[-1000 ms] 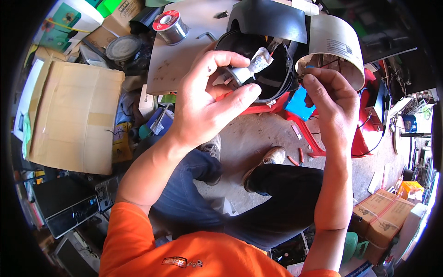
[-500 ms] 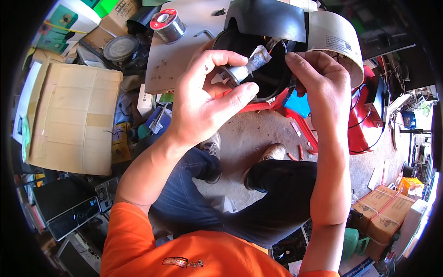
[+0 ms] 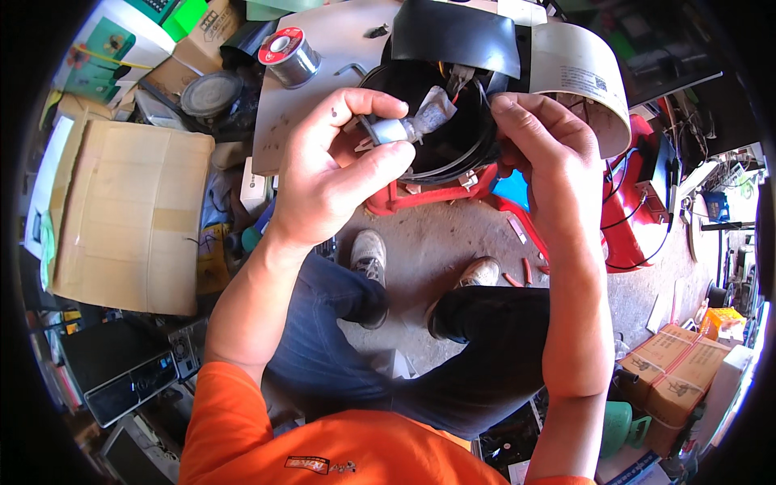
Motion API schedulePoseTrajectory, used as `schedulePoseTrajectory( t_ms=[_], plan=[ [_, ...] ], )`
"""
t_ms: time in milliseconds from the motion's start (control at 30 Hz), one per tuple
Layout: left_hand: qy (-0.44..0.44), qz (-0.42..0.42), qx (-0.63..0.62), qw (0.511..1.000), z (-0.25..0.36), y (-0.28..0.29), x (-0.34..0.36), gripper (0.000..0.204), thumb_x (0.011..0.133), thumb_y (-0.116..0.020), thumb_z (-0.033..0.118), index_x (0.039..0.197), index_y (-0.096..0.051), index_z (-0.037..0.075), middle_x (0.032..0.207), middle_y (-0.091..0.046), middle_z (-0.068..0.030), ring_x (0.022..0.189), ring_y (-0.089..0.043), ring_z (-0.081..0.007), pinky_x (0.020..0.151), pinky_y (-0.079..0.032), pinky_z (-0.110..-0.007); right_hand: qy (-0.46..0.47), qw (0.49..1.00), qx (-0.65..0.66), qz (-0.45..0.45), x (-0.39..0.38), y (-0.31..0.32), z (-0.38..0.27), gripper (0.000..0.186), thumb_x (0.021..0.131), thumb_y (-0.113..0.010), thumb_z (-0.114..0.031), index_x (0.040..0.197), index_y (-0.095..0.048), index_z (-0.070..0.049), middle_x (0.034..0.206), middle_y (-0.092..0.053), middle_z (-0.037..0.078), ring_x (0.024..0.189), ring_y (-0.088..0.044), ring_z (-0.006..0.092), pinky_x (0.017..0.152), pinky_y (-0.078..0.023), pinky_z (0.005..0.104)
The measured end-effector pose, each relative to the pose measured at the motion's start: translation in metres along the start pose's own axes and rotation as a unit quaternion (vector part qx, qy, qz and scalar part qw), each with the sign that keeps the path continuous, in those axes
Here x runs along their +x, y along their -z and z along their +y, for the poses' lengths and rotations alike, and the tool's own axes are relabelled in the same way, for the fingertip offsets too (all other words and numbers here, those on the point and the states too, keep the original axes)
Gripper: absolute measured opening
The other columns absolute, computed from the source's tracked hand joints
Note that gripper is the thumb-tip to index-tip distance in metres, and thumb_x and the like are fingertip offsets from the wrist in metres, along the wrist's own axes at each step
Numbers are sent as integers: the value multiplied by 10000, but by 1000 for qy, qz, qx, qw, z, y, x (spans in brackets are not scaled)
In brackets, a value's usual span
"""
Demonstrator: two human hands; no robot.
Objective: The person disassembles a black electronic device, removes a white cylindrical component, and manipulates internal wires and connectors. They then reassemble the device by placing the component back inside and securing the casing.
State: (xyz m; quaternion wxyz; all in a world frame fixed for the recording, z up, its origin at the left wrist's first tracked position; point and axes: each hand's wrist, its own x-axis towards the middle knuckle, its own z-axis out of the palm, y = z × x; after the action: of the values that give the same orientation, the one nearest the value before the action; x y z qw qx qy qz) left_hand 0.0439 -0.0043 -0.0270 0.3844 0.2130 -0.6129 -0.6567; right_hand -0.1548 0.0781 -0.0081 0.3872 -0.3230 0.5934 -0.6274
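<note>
My left hand (image 3: 322, 174) pinches a small white cylindrical part (image 3: 391, 131) with a metal plate at one end, between thumb and fingers. From its other end a pale, crumpled wrap (image 3: 435, 111) runs toward wires (image 3: 461, 79) near a black curved cover (image 3: 457, 39). The part is over the mouth of a black round housing (image 3: 440, 174), which stands on a red stool (image 3: 428, 196). My right hand (image 3: 556, 145) is closed at the housing's right rim, thumb on the near face; its other fingertips are hidden.
A solder spool (image 3: 289, 56) stands on the pale board (image 3: 275, 121) at the back left. A cream-coloured shell (image 3: 578, 65) lies to the right of the housing. Red-handled pliers (image 3: 521, 275) rest on the floor. A large cardboard box (image 3: 133, 218) is at left, a tied carton (image 3: 671, 364) at right.
My left hand has moved left and slightly down with the white part, which lies more level. The right hand has shifted slightly left, still at the rim.
</note>
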Motion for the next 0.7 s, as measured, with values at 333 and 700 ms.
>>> schedulePoseTrajectory(
  t_ms=[333, 700],
  plan=[
    [28, -16, -9, 999, 0, 5, 0, 338, 841, -686, -7, 1158, -569, -16, 969, -601, -26, 832, -566, -55, 741, -485, -196, -78, 996, 41, -13, 3, 0, -10, 253, 827, -719, -197, 869, -663, 46, 650, -547, 7, 527, -523, 84, 474, -479, 242],
    [32, -15, -11, 999, 0, 6, 2, 350, 842, -687, -4, 1170, -565, -16, 956, -607, -24, 837, -574, -63, 755, -488, -201, -51, 995, 74, -48, 0, 0, -11, 236, 832, -695, -180, 862, -641, 48, 651, -545, 17, 496, -524, 95, 485, -517, 249]
  ],
)
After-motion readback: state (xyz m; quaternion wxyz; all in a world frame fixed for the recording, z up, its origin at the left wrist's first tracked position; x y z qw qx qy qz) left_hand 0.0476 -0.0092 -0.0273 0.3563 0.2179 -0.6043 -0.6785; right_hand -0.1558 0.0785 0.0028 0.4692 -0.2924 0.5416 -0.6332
